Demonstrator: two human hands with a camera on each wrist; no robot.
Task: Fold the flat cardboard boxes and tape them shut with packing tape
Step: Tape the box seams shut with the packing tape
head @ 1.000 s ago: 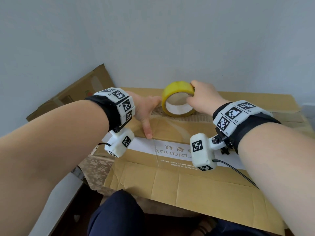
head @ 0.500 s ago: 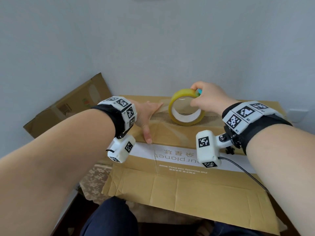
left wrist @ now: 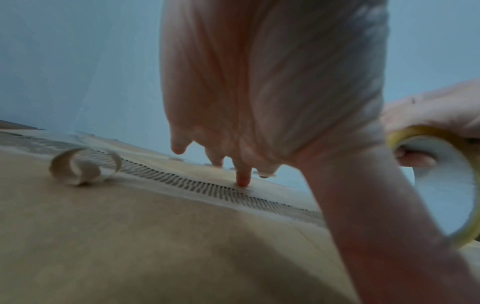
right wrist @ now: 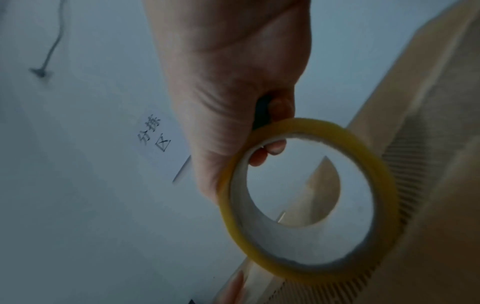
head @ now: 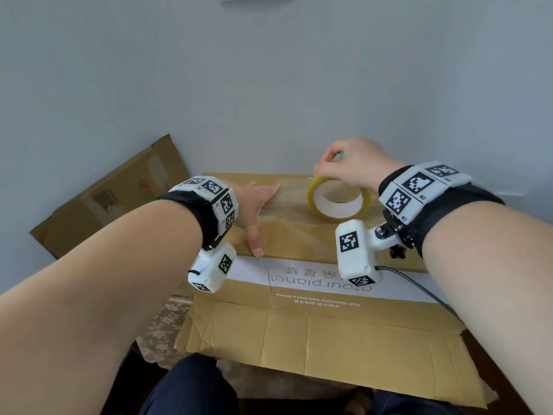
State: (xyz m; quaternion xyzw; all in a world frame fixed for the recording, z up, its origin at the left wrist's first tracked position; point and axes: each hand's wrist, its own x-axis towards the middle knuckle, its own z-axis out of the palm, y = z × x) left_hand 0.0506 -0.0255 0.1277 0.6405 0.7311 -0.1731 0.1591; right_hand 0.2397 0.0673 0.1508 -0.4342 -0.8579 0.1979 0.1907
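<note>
Fingers [left wrist: 241, 176] of the left hand [head: 254, 202] lie straight and spread, tips pressed down on the cardboard box [head: 299, 330] along the ribbed open edge where two flaps meet; the thumb stretches back toward six o'clock on the near flap. Fingertips of the right hand [head: 356, 166] curl over the top of the tape roll [head: 338, 202], one finger hooked inside its core in the right wrist view, the thumb outside, so the roll is pinched through its rim. A small blue thing shows between these fingers; what it is cannot be told.

The tape roll is a thin yellowish ring with a pale inner core, standing nearly upright on the seam at about one o'clock from the left hand, just beside it. A loose curl of paper strip [left wrist: 83, 166] sits on the flap at nine o'clock of the left fingers.

Both forearms reach forward, wrists banded with marker blocks. The box is brown, creased, with a white printed band across its near face. Another flattened cardboard [head: 119, 193] leans on the wall at ten o'clock.
</note>
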